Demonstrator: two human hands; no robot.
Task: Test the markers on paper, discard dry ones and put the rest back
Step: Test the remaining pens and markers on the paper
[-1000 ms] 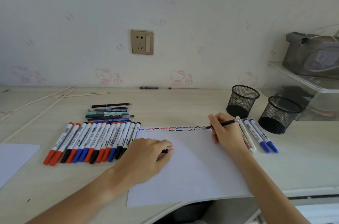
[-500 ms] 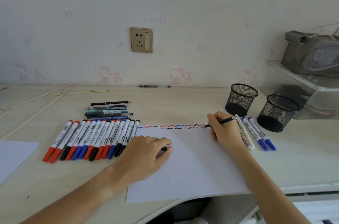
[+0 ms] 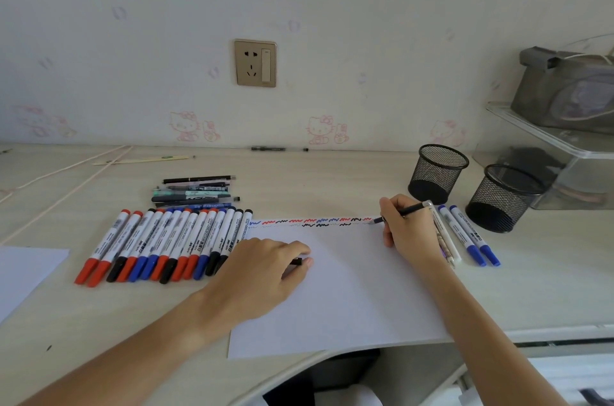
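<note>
From the head view, we are seeing very little change over the last second: the right hand (image 3: 407,229) is still holding the thin black pen (image 3: 403,213) in a writing grip, fingers curled round it, with the tip staying at the far right corner of the paper (image 3: 349,292), just at the end of the row of squiggles (image 3: 315,222). The tip has barely shifted, and no clear new mark is showing under it, so we are judging that this pen is still being tested and that its verdict is not yet in; a faint line there would point to a dry one.

The left hand (image 3: 265,267) is still lying on the near left part of the paper, pressing it flat, fingers loosely curled over a small dark cap (image 3: 297,261) that is peeking out by the fingertips; we are taking it for the pen's cap.

The row of markers (image 3: 166,244) is lying just left of the paper, close beside the left hand. The pile of pens (image 3: 196,194) is sitting just beyond that row. Three markers (image 3: 461,236) are lying just right of the right hand, between it and the two mesh cups (image 3: 438,173), which look empty from here.
</note>
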